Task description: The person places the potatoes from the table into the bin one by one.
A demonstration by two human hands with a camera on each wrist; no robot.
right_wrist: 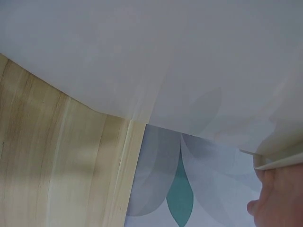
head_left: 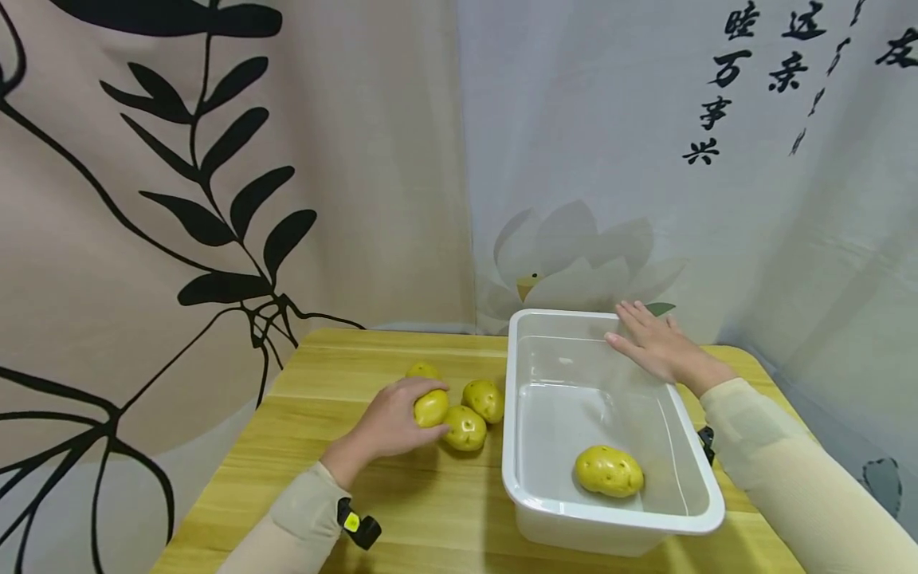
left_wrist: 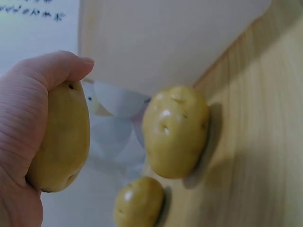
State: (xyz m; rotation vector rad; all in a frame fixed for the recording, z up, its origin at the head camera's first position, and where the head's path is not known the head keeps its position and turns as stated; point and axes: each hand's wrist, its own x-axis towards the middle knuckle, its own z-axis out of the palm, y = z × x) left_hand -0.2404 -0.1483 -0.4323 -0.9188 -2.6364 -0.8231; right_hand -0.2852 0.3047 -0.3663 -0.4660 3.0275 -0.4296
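Note:
My left hand [head_left: 398, 418] grips a yellow potato [head_left: 431, 408], its thumb and fingers curled around it; the left wrist view shows this potato [left_wrist: 66, 137] in the palm, clear of the others. Close by on the table lie a potato [head_left: 464, 430] at the thumb, another potato [head_left: 484, 400] nearer the bin, and a third potato [head_left: 423, 370] partly hidden behind the hand. A white plastic bin [head_left: 511, 446] stands to the right, with one potato [head_left: 609, 471] on its floor. My right hand [head_left: 656, 347] rests on the bin's far right rim, fingers extended.
The wooden table [head_left: 344, 355] ends at the curtain [head_left: 394, 199], which has printed leaves, a flower and dark characters. The bin's walls rise between the loose potatoes and my right arm. A black wrist camera [head_left: 358, 526] sits on my left wrist.

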